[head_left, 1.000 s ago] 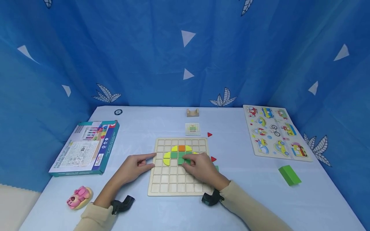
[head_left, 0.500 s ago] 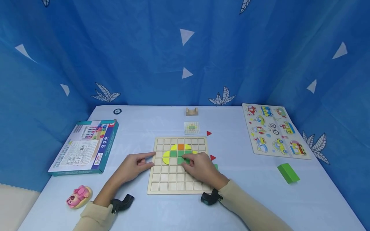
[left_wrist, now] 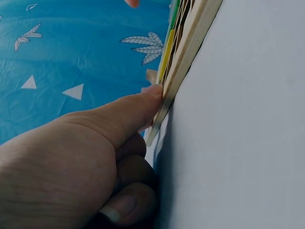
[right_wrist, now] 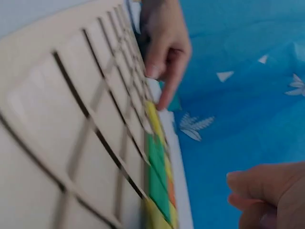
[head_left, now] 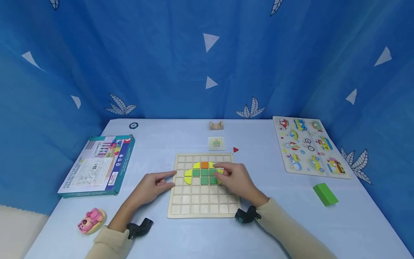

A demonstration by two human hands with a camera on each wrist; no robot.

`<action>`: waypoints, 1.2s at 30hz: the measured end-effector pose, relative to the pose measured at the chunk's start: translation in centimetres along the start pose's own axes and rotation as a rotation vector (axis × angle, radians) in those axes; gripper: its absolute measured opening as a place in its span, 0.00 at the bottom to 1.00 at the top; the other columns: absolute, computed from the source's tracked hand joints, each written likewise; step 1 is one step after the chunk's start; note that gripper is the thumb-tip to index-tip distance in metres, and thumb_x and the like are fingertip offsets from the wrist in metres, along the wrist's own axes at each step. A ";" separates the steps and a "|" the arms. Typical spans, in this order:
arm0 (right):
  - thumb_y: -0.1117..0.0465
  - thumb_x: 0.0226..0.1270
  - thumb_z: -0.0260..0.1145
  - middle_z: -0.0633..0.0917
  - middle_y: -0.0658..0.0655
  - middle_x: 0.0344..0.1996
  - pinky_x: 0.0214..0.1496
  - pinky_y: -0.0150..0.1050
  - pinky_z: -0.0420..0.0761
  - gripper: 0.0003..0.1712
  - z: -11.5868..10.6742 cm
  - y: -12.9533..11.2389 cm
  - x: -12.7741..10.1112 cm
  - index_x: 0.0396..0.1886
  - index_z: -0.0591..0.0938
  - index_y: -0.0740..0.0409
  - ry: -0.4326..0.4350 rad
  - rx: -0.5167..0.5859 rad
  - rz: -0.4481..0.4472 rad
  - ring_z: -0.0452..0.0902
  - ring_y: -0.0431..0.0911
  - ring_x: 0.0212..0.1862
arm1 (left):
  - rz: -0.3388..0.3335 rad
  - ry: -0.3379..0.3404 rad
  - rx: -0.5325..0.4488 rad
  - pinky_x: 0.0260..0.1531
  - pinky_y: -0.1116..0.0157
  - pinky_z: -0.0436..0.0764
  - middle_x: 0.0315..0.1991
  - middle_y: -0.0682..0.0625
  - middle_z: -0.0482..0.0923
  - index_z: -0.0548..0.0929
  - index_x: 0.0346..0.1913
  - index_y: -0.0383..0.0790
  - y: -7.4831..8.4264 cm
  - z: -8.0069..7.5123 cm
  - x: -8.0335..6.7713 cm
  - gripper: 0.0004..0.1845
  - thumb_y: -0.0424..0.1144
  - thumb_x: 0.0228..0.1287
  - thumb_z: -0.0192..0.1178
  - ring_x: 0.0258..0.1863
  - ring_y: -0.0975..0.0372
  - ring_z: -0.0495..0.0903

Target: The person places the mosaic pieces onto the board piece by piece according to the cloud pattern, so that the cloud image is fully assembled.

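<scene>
A wooden grid board (head_left: pixel 185 199) lies mid-table in the head view, bearing green square tiles (head_left: pixel 204 180), an orange square tile (head_left: pixel 204 165) and yellow curved-edge tiles (head_left: pixel 188 180). Extended thumb and forefinger of my left hand (head_left: pixel 152 187) touch the board's left edge; its other fingers are tucked in. My right hand (head_left: pixel 239 180) hovers over the right part of the tile pattern, thumb and forefinger apart, and no piece shows between them. In the right wrist view, the right fingertips (right_wrist: pixel 233 179) are clear of the board. Part of the yellow tiles is hidden behind that hand.
Beyond the board lie a small pattern card (head_left: pixel 216 143), a wooden holder (head_left: pixel 216 125) and a red triangle (head_left: pixel 235 149). Left are a box (head_left: pixel 93 169) and a pink bear figure (head_left: pixel 92 220). Right are a picture puzzle (head_left: pixel 307 144) and a green block (head_left: pixel 325 194).
My right hand has lifted off the green tiles and shifted right, uncovering more of them. It now hides the nearer red triangle. The left hand stays at the board's edge.
</scene>
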State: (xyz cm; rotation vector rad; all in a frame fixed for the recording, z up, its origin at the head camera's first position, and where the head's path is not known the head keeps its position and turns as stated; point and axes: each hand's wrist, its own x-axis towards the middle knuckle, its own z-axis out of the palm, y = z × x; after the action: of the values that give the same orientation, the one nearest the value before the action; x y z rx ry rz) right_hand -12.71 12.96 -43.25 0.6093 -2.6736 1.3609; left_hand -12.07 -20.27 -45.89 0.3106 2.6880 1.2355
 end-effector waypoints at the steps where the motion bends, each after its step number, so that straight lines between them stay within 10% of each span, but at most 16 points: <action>1: 0.60 0.65 0.75 0.64 0.42 0.10 0.19 0.33 0.57 0.14 -0.7 0.1 -0.1 0.50 0.90 0.56 0.010 -0.005 0.001 0.56 0.36 0.14 | -0.004 -0.003 -0.001 0.21 0.67 0.65 0.18 0.55 0.67 0.84 0.64 0.51 0.0 0.1 0.0 0.25 0.49 0.65 0.71 0.19 0.62 0.68; 12: 0.58 0.62 0.78 0.67 0.43 0.11 0.20 0.34 0.61 0.10 -6.5 3.5 -4.9 0.44 0.92 0.49 -0.011 -0.122 0.140 0.63 0.40 0.16 | 0.007 -0.007 0.018 0.21 0.67 0.66 0.18 0.55 0.67 0.84 0.64 0.51 0.1 0.1 0.1 0.25 0.49 0.66 0.71 0.19 0.62 0.68; 36: 0.54 0.64 0.76 0.71 0.41 0.14 0.23 0.32 0.66 0.14 -7.0 5.8 -6.9 0.49 0.91 0.47 -0.156 -0.167 0.158 0.68 0.38 0.20 | 0.006 0.006 0.031 0.22 0.66 0.66 0.18 0.55 0.66 0.84 0.64 0.50 0.1 -0.1 0.1 0.25 0.50 0.65 0.71 0.19 0.62 0.68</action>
State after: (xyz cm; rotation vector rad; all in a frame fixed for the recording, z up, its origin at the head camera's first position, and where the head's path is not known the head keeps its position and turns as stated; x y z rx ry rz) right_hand -9.37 23.71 -45.19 0.5167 -2.9785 1.1501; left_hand -12.17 -20.24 -45.72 0.3207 2.7155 1.1986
